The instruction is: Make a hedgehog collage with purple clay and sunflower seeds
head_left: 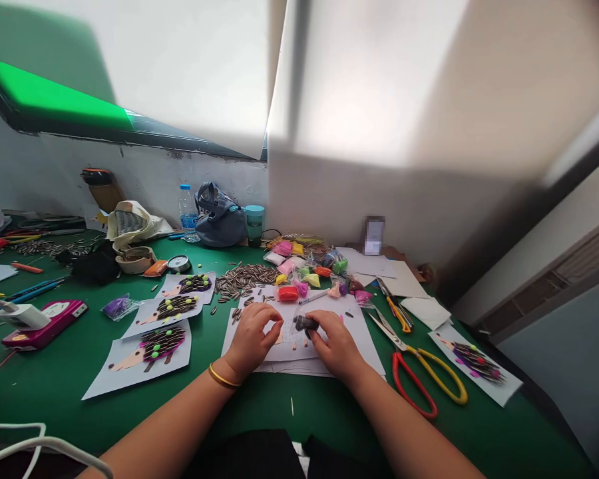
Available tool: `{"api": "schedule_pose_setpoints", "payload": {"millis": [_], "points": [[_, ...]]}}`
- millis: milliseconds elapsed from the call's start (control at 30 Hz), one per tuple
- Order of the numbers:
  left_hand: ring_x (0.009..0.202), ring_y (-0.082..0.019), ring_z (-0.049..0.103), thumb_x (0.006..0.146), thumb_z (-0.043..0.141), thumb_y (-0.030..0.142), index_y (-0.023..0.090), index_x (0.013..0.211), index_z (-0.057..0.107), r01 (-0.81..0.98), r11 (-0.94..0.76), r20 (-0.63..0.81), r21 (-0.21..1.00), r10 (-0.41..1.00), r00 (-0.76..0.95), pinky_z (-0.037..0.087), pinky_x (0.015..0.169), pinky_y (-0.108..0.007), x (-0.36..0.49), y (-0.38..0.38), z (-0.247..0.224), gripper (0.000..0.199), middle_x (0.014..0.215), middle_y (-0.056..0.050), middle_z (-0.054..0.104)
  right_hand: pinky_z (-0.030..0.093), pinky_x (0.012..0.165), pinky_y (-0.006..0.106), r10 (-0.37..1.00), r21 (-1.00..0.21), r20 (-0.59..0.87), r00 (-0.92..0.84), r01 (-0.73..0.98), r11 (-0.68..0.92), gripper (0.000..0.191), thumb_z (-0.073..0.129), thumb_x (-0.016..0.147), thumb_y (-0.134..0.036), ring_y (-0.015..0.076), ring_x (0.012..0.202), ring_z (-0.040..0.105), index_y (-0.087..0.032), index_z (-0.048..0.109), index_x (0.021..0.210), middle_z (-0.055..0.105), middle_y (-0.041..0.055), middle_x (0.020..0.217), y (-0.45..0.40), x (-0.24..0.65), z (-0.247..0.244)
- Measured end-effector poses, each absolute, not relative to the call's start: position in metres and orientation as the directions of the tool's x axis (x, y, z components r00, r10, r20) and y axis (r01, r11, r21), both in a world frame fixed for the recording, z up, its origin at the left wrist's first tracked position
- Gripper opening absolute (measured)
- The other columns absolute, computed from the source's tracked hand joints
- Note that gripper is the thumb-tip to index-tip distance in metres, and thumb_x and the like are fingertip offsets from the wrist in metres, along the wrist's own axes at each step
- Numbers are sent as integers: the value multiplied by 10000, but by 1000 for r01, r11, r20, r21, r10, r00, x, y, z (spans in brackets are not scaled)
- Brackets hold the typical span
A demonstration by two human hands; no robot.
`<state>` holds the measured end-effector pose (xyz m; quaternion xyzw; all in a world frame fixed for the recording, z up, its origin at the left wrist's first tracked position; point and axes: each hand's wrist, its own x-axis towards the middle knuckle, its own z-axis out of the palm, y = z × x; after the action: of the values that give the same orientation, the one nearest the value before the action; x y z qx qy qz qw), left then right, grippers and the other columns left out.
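My right hand (334,342) grips a small clear bag of black modelling clay (304,323) over the white paper. My left hand (253,336), with a gold bangle at the wrist, is just left of the bag, thumb and forefinger pinched together. Whatever may be between those fingertips is too small to make out. Beneath both hands lies a stack of white paper (367,349), its top sheet partly covered by a pale shape with small feet. Beyond the hands are a pile of sunflower seeds (244,279), a red clay packet (287,293) and a pen (313,297).
Hedgehog cards (124,382) lie at left, another hedgehog card (479,362) at right. Big scissors (404,347) and a utility knife (397,309) rest by my right arm. A pink power strip (44,326), water bottle (187,209), grey-blue bag (219,223) and propped phone (374,236) stand around.
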<state>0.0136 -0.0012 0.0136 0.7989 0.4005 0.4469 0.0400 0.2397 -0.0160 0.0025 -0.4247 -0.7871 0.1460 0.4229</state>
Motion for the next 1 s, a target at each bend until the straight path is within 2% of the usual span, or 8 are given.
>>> {"api": "schedule_pose_setpoints", "payload": {"millis": [167, 333, 500, 667, 1000], "points": [[849, -197, 580, 894, 588, 235, 231, 874, 658, 564, -708, 689, 424, 657, 306, 463, 826, -372, 22, -5, 15, 73, 861, -37, 632, 469, 937, 419, 782, -582, 538, -316, 531, 615, 315, 537, 868, -163, 241, 1051, 583, -240, 608, 1165, 661, 74, 1122, -18, 237, 2], [835, -197, 582, 885, 598, 221, 230, 864, 671, 552, -646, 627, 527, 734, 260, 479, 783, -350, 25, -4, 13, 76, 842, -36, 615, 467, 948, 427, 771, -579, 543, -333, 517, 631, 333, 535, 868, -155, 240, 1065, 579, -247, 599, 1181, 659, 70, 1135, -20, 235, 4], [811, -191, 588, 878, 615, 242, 234, 862, 687, 488, -656, 617, 577, 741, 266, 497, 760, -338, 26, -4, 14, 74, 829, -38, 611, 474, 946, 446, 765, -559, 548, -337, 533, 635, 356, 535, 856, -147, 249, 1075, 580, -260, 608, 1185, 658, 73, 1131, -21, 235, 6], [804, -186, 594, 874, 624, 238, 232, 856, 704, 461, -681, 627, 569, 722, 293, 498, 756, -333, 27, -5, 15, 81, 834, -40, 625, 477, 940, 442, 752, -535, 562, -344, 543, 648, 390, 527, 851, -147, 252, 1074, 570, -272, 603, 1212, 643, 75, 1130, -22, 233, 3], [845, -199, 620, 848, 684, 245, 267, 938, 751, 541, -678, 597, 498, 720, 353, 494, 799, -351, 23, 1, 6, 114, 877, -38, 670, 477, 933, 431, 746, -525, 564, -356, 542, 656, 364, 491, 868, -144, 250, 1063, 553, -252, 611, 1194, 621, 85, 1109, -21, 234, 1]]}}
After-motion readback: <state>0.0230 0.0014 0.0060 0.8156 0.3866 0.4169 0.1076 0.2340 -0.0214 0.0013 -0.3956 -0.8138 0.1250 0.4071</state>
